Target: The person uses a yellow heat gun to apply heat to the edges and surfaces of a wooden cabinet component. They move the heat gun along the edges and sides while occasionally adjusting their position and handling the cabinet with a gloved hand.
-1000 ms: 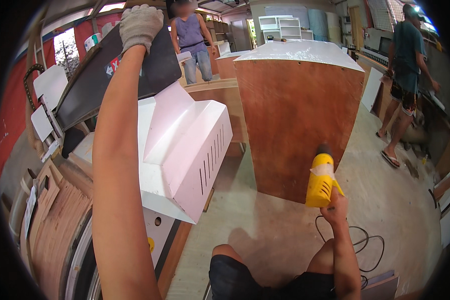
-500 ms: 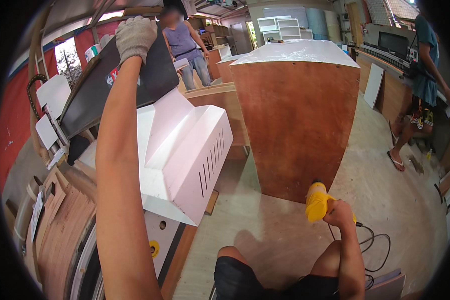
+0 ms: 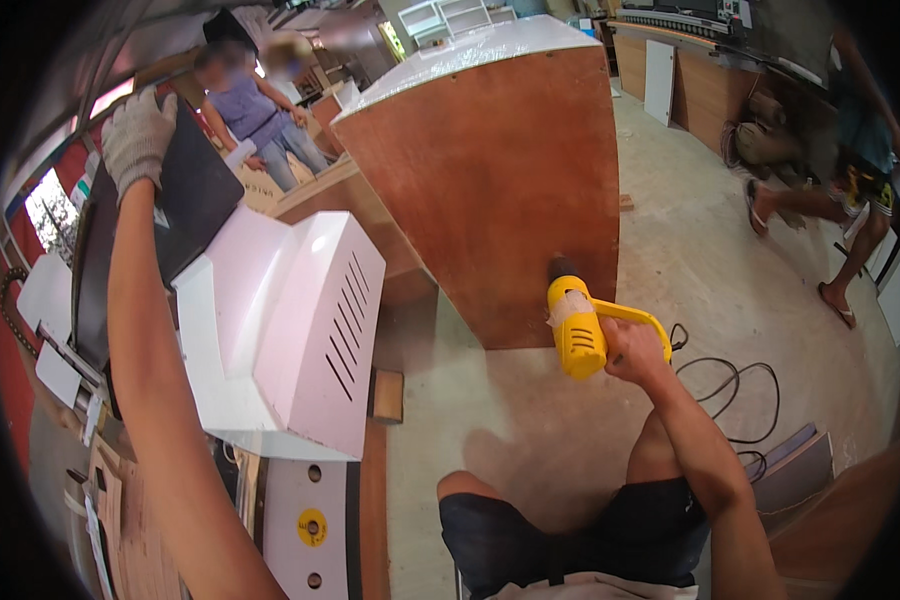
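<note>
My left hand (image 3: pixel 140 140), in a grey knit glove, grips the upper edge of a black panel (image 3: pixel 195 215) at upper left. Below and right of it sits a pale angular housing (image 3: pixel 270 330) with a row of slots. My right hand (image 3: pixel 625 350) is wrapped round the handle of a yellow corded heat gun (image 3: pixel 578 335), whose dark nozzle points at a large brown wooden panel (image 3: pixel 500 180), the near side of a tall piece with a glossy white top (image 3: pixel 470 50). Whether the nozzle touches the wood I cannot tell.
A co-worker (image 3: pixel 255 115) stands behind at upper left; another (image 3: pixel 860 170) is at the right. A loose black cord (image 3: pixel 735 410) lies on the floor (image 3: pixel 440 420). Cut boards (image 3: pixel 115 510) are at lower left, leaning boards (image 3: pixel 785 480) at lower right, a long counter (image 3: pixel 700 85) at back right.
My view has tipped downward and shifted. The heat gun dipped half a second ago and is now raised again. The co-worker at right has stepped along. My left hand remains on the black panel.
</note>
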Motion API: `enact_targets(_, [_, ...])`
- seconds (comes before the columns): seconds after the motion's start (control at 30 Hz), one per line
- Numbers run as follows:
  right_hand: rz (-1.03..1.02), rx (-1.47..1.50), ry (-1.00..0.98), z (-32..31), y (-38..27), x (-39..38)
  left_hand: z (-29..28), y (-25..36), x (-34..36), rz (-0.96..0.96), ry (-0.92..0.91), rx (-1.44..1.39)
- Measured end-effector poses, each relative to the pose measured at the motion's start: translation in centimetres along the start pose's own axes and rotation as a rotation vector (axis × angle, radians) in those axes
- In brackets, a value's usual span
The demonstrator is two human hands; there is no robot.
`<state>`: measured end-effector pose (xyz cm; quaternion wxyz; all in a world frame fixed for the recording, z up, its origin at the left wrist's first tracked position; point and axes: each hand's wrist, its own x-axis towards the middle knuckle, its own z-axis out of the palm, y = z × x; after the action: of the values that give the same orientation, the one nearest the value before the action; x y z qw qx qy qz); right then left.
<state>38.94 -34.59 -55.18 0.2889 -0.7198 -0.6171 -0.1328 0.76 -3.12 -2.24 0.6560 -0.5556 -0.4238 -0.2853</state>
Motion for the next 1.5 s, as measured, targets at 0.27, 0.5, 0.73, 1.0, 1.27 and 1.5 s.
enact_targets(0.27, [0.047,0.176,-0.089,-1.7,-1.1,0.1,-1.4,1.1,0.2,-0.048,-0.019,0.018])
enact_targets(0.5, [-0.086,0.077,0.07,-1.4,-2.2,0.7,-1.6,0.7,-0.1,-0.038,-0.062,-0.003])
enact_targets(0.73, [-0.297,0.351,0.384,-3.4,-4.7,1.8,-1.5,1.0,-0.2,-0.049,-0.027,-0.007])
enact_targets(1.0, [-0.045,0.29,-0.012,-1.8,-4.9,0.2,-1.4,0.8,0.0,-0.051,-0.033,0.008])
enact_targets(1.27, [-0.068,0.419,0.155,-2.2,-5.8,0.8,-1.1,1.0,-0.1,-0.041,0.0,-0.002])
enact_targets(1.5, [0.014,0.447,0.145,-1.2,-4.6,0.9,-0.9,0.2,-0.3,-0.037,0.046,-0.011])
